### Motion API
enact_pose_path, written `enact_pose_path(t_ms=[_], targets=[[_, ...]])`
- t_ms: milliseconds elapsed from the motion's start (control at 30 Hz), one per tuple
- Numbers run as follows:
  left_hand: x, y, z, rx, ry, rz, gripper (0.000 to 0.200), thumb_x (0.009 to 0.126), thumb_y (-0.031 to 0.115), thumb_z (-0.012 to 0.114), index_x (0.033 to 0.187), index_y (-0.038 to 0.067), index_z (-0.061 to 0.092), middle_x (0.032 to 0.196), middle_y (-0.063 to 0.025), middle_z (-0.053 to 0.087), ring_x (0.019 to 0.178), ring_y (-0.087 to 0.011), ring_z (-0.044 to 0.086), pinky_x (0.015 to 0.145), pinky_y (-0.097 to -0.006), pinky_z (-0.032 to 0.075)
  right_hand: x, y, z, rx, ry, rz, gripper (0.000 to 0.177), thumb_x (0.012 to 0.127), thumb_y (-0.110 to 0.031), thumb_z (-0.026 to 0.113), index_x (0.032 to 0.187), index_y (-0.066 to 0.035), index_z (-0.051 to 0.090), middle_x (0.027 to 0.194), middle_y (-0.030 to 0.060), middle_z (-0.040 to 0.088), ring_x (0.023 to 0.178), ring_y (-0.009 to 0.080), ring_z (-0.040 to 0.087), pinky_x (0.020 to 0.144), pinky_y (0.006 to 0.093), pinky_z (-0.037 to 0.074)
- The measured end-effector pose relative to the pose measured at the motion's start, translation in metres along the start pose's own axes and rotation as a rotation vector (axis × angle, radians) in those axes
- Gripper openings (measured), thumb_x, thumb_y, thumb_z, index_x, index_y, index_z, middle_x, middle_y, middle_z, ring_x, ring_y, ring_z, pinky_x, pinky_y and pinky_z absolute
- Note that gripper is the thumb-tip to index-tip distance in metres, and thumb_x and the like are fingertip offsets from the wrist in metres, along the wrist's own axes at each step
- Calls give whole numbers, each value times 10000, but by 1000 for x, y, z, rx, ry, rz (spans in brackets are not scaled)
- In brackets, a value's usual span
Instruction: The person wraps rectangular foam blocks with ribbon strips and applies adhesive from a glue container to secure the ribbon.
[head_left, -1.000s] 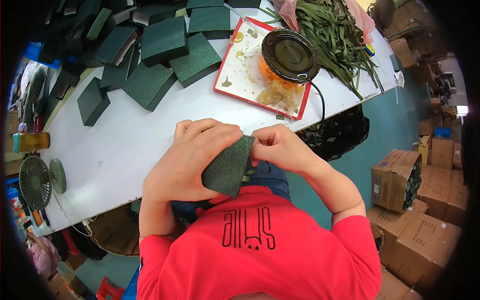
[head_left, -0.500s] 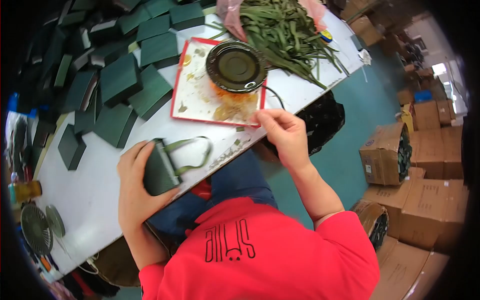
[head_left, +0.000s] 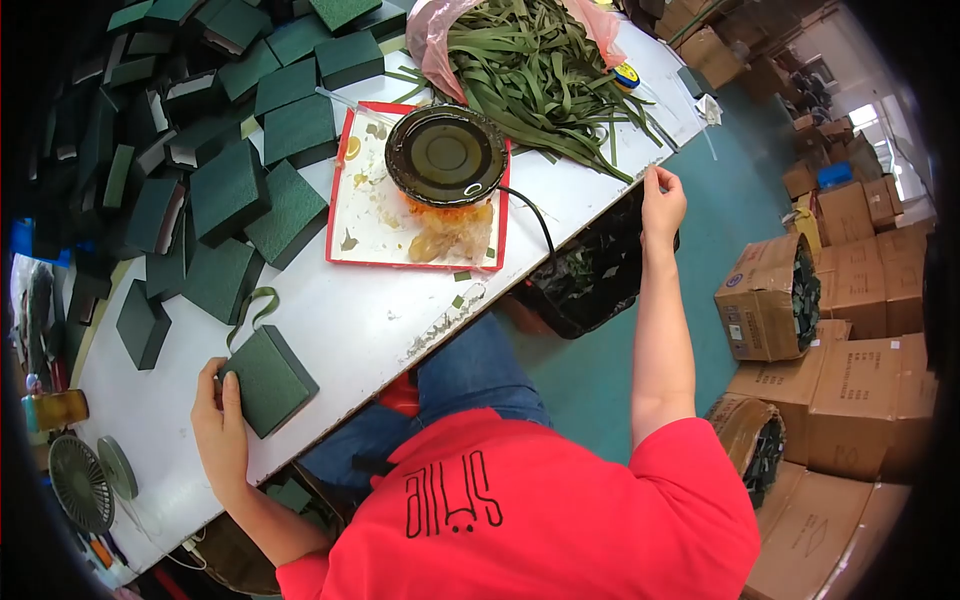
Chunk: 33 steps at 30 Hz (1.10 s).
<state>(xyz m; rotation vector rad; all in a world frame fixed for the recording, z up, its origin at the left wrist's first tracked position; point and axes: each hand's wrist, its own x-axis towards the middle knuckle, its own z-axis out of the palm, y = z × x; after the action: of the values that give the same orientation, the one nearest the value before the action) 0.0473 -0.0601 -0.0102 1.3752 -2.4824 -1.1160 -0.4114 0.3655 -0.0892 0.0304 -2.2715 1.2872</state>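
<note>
My left hand (head_left: 222, 420) grips the left side of a small dark green box (head_left: 270, 380) lying flat near the table's front edge. A green ribbon loop (head_left: 252, 312) sticks out from the box's far side. My right hand (head_left: 662, 205) is raised past the table's right edge, thumb and fingers pinched together; whatever they hold, if anything, is too small to make out. Nearest to it is a heap of loose green ribbons (head_left: 530, 85) in a pink plastic bag (head_left: 432, 45). A round black hot pot (head_left: 447, 155) sits on a red-rimmed tray (head_left: 335, 215) stained with amber residue.
Many green boxes (head_left: 230, 190) are piled at the table's left and back. A small fan (head_left: 82, 483) stands at the left end. A black cable (head_left: 540, 215) runs from the pot over the table edge. Cardboard cartons (head_left: 860, 400) are stacked on the right.
My left hand has shifted left with the box, which now lies with its broad face up and its ribbon pointing away. My right hand has moved right and up, away from the tray's corner.
</note>
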Motion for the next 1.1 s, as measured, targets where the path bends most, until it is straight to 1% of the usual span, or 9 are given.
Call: enact_pose_path(t_ms=[100, 300, 433, 567, 633, 667, 833, 967, 1100], targets=[[11, -26, 3, -158, 45, -35, 253, 968, 177, 619, 1136, -13, 614, 1183, -138, 589, 1065, -240, 572, 931, -336, 428, 20, -1, 6, -129, -68, -92, 308, 889, -295, 705, 953, 7, 722, 935, 153, 718, 877, 281, 686, 809, 378, 527], [5, -9, -1, -185, 442, 652, 224, 803, 16, 705, 746, 31, 489, 1438, -182, 501, 1387, -354, 418, 1151, -465, 270, 39, -24, 21, -493, -395, -20, 367, 808, -362, 763, 899, -8, 738, 830, 138, 741, 804, 261, 713, 765, 371, 540], [0, 26, 0, 122, 329, 787, 309, 689, 25, 721, 650, 24, 415, 1526, -243, 419, 1453, -435, 332, 1158, -503, 256, 44, -17, 27, -467, -473, 33, 321, 789, -318, 747, 877, -10, 738, 913, 175, 732, 804, 300, 709, 772, 395, 542], [-2, 37, 10, 29, 45, 716, 323, 647, 68, 733, 671, -8, 420, 1549, -266, 373, 1459, -480, 301, 1154, -500, 274, 44, 5, 29, -306, -180, -406, 183, 777, -170, 716, 807, 3, 666, 1057, 189, 699, 723, 269, 664, 697, 370, 533], [-1, 35, 9, 66, 8, 761, 230, 648, 110, 725, 792, -4, 586, 1570, -246, 355, 1463, -447, 310, 1150, -485, 282, 36, -32, 17, -72, -77, -521, 127, 772, -84, 694, 759, 7, 607, 1111, 189, 681, 689, 221, 637, 650, 335, 522], [-1, 34, 9, 87, -11, 783, 250, 648, 131, 721, 853, -1, 669, 1580, -236, 345, 1465, -431, 315, 1148, -478, 287, 29, -51, 9, 30, -179, -421, 113, 788, 9, 645, 762, 1, 535, 1083, 158, 695, 655, 133, 599, 609, 264, 497], [-6, 48, 10, 12, -40, 774, 299, 620, 53, 720, 866, 30, 553, 1520, -285, 357, 1399, -463, 380, 1134, -492, 312, -27, -133, -25, 300, -558, -75, 118, 987, -94, 595, 923, 2, 574, 1023, 130, 699, 692, 103, 625, 653, 223, 507], [-5, 42, 15, 4, 72, 749, 396, 585, 100, 762, 928, 41, 574, 1502, -257, 402, 1348, -421, 423, 1093, -472, 342, -72, -161, -50, 641, -950, 293, 353, 1051, -282, 541, 1135, 58, 590, 1035, 173, 693, 873, 199, 712, 738, 295, 571], [-10, 48, 2, 186, 57, 720, 555, 568, 161, 791, 1065, 52, 568, 1503, -213, 437, 1350, -407, 418, 1095, -464, 310, -116, -185, -52, 798, -1038, 490, 314, 1006, -88, 579, 1277, 63, 524, 1165, 211, 655, 1021, 263, 707, 805, 315, 597]])
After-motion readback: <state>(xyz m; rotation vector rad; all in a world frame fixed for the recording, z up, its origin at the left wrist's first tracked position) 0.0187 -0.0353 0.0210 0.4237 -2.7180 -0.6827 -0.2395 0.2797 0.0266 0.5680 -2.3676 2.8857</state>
